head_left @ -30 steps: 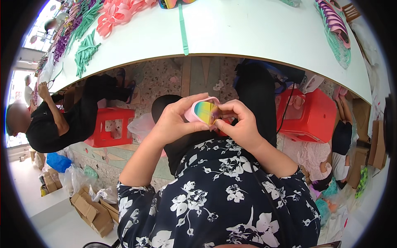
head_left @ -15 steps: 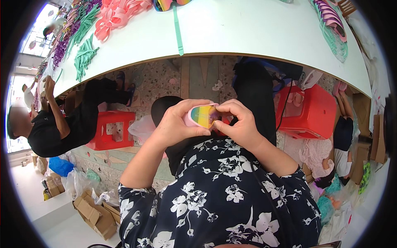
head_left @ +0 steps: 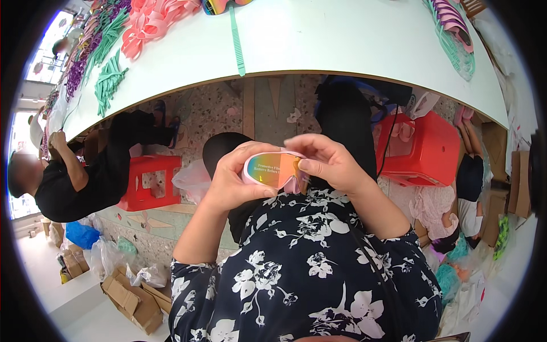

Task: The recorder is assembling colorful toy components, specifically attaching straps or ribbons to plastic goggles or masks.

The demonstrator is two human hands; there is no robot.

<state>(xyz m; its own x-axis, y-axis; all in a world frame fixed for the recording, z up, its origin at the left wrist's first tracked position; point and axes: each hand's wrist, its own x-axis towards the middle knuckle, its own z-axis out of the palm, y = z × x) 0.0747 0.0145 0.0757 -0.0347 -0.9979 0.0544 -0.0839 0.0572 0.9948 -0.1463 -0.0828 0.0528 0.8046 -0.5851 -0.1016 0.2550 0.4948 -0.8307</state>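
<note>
A pair of swim goggles (head_left: 268, 169) with a pink frame and a mirrored, rainbow-coloured lens is held above my lap. My left hand (head_left: 229, 179) grips its left end, thumb below and fingers along the top. At the other end, my right hand (head_left: 333, 163) has its thumb pressed on the lens edge, with the fingers curled behind and over the frame, partly hidden. On the table beyond lies a green ribbed strap (head_left: 237, 48), running up to another pair of goggles (head_left: 223, 5) with a mirrored lens.
The white table (head_left: 319, 40) curves across the far side. It carries pink straps (head_left: 156, 25), green straps (head_left: 110, 82) and a row of pink goggles (head_left: 453, 25). Red stools (head_left: 424, 154) stand left and right. A co-worker in black (head_left: 68, 188) sits at the left.
The goggles have turned in my hands, so more of the lens and the nose part now shows. My right fingers have lifted and shifted along the frame's top.
</note>
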